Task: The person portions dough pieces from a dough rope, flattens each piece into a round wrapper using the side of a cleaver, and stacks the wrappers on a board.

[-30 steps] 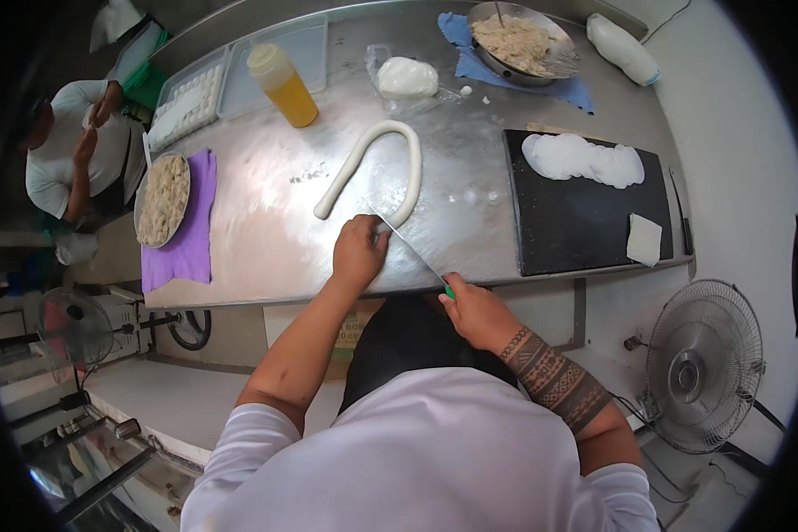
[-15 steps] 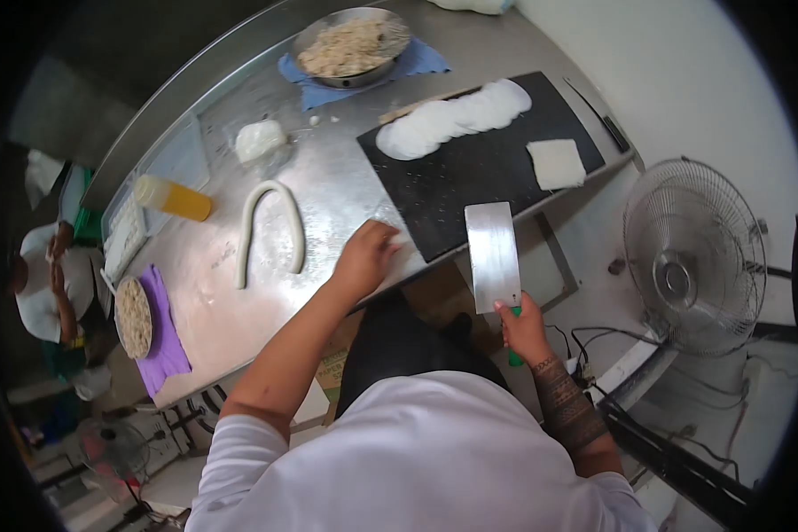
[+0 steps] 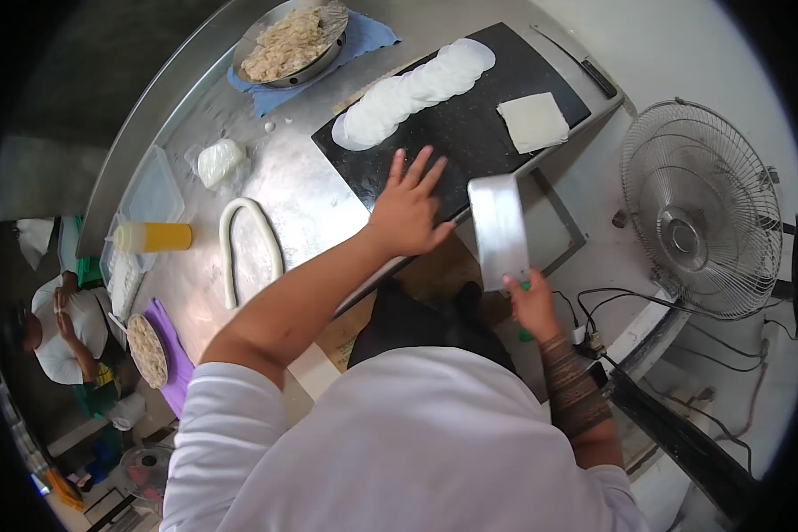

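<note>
My left hand (image 3: 410, 208) is spread flat over the near left part of a black board (image 3: 470, 133), fingers apart and nothing in them. Whether the palm touches the board I cannot tell. In my right hand (image 3: 532, 306) is a cleaver (image 3: 498, 226), gripped by its green handle with the broad blade pointing away from me, just off the board's near edge. Overlapping thin white dough rounds (image 3: 412, 93) lie in a row along the board's far side. A stack of square pale wrappers (image 3: 534, 122) sits at its right. A bent dough rope (image 3: 266, 239) rests on the metal table, left of my left hand.
On the steel table (image 3: 306, 168) are a wrapped dough lump (image 3: 222, 164), a yellow oil bottle (image 3: 155, 237) and a bowl of filling (image 3: 284, 49). Another filling bowl (image 3: 147, 350) stands at left. A knife (image 3: 585, 66) lies far right. A fan (image 3: 683, 230) is beside me; a person (image 3: 71, 324) is at left.
My left hand has moved right and forward from the table's edge to over the board, its fingers spreading. The cleaver stays in my right hand. The whole view has shifted and turned slightly.
</note>
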A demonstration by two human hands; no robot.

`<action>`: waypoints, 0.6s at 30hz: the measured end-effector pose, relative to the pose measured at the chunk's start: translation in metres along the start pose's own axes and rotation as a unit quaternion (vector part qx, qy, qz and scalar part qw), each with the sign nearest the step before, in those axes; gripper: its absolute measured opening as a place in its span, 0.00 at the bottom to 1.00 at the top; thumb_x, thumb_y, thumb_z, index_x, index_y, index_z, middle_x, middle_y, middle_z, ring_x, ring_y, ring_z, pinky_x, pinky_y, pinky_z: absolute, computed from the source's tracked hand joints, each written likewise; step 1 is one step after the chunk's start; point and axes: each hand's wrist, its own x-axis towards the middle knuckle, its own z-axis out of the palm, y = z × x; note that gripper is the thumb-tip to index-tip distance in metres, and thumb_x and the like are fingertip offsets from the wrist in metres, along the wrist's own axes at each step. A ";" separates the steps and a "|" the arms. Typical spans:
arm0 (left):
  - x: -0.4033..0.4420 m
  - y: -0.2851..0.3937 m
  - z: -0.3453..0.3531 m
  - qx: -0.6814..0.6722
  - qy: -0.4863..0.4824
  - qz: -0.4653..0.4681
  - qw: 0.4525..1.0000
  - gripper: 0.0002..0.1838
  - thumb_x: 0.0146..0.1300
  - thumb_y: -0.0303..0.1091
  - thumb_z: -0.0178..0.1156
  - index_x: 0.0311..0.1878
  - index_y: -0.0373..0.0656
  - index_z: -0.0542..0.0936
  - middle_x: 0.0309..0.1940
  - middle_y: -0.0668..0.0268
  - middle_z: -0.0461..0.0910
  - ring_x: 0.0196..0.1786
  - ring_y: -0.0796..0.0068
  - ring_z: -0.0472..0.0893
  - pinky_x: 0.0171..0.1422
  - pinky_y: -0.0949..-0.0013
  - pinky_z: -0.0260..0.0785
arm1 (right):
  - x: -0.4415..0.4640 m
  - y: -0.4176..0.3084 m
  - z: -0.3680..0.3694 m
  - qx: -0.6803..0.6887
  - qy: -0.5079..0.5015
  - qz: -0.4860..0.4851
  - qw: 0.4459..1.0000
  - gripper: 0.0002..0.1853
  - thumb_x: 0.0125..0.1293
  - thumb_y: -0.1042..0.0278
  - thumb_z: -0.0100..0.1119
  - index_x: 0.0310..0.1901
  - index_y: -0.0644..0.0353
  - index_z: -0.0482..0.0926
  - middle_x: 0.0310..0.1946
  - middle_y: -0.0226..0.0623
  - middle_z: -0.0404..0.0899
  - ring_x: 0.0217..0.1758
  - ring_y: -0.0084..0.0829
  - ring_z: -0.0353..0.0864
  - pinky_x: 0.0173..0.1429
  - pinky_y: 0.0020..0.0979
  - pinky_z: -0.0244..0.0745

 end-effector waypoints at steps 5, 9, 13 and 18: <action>0.037 0.022 0.080 -0.066 -0.004 -0.041 0.997 0.51 0.72 0.79 0.48 0.89 0.59 0.58 0.90 0.44 0.45 0.91 0.35 0.43 0.90 0.30 0.33 | 0.041 -0.124 -0.051 -0.020 0.112 -0.127 0.985 0.19 0.78 0.53 0.69 0.50 0.62 0.79 0.20 0.27 0.75 0.17 0.21 0.72 0.22 0.30 0.68; 0.050 0.016 0.076 -0.079 -0.055 -0.031 0.995 0.54 0.70 0.83 0.45 0.91 0.61 0.53 0.90 0.42 0.43 0.91 0.35 0.42 0.92 0.35 0.31 | 0.101 -0.150 -0.064 0.119 0.137 -0.154 0.971 0.20 0.78 0.50 0.69 0.48 0.60 0.77 0.23 0.26 0.73 0.19 0.19 0.70 0.23 0.28 0.68; 0.053 0.008 0.068 -0.108 -0.055 0.048 0.992 0.54 0.71 0.81 0.48 0.91 0.59 0.51 0.90 0.42 0.43 0.91 0.36 0.43 0.92 0.36 0.34 | 0.172 -0.068 -0.052 0.147 0.046 0.034 0.987 0.21 0.77 0.47 0.70 0.47 0.57 0.76 0.24 0.25 0.69 0.20 0.20 0.69 0.24 0.28 0.69; 0.055 -0.020 0.073 -0.527 0.144 -0.078 0.834 0.55 0.74 0.65 0.62 0.91 0.46 0.48 0.90 0.40 0.44 0.92 0.43 0.45 0.93 0.52 0.40 | 0.113 -0.082 -0.047 -0.030 -0.013 -0.044 0.998 0.22 0.71 0.54 0.77 0.54 0.62 0.82 0.33 0.33 0.84 0.30 0.27 0.81 0.38 0.36 0.80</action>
